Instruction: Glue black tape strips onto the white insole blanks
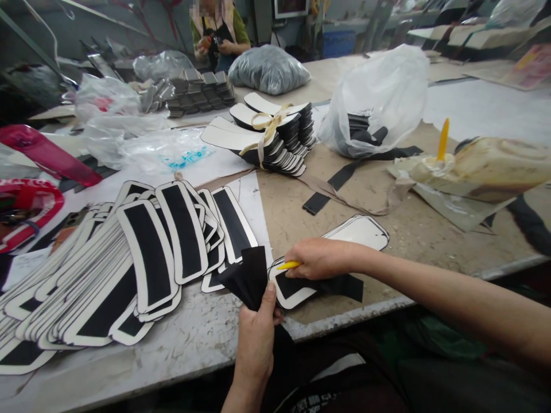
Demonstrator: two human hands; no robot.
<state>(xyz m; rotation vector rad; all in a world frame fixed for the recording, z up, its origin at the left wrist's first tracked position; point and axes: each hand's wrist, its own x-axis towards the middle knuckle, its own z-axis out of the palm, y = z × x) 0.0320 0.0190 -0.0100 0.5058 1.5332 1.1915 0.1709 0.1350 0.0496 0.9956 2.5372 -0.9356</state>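
Observation:
My left hand (257,335) is closed on a fanned bunch of black strips (252,275) near the table's front edge. In my right hand (318,259) is a thin yellow pointed tool (288,265), its exact kind unclear. That hand rests over a white, dark-edged curved piece (293,293) with a black strip on it. Another black strip (348,287) sticks out beneath the right wrist. Just beyond the hand, a small stack of plain white curved pieces (359,230) lies on the brown board. Many similar pieces with black strips (148,252) spread in overlapping rows to the left.
Behind stand tied bundles of white pieces (271,135) and a clear bag (374,103) holding black strips. A stained container (495,166) with a yellow stick (443,140) is at right. Across the table, a person (219,34) works beside a grey-filled bag (269,69).

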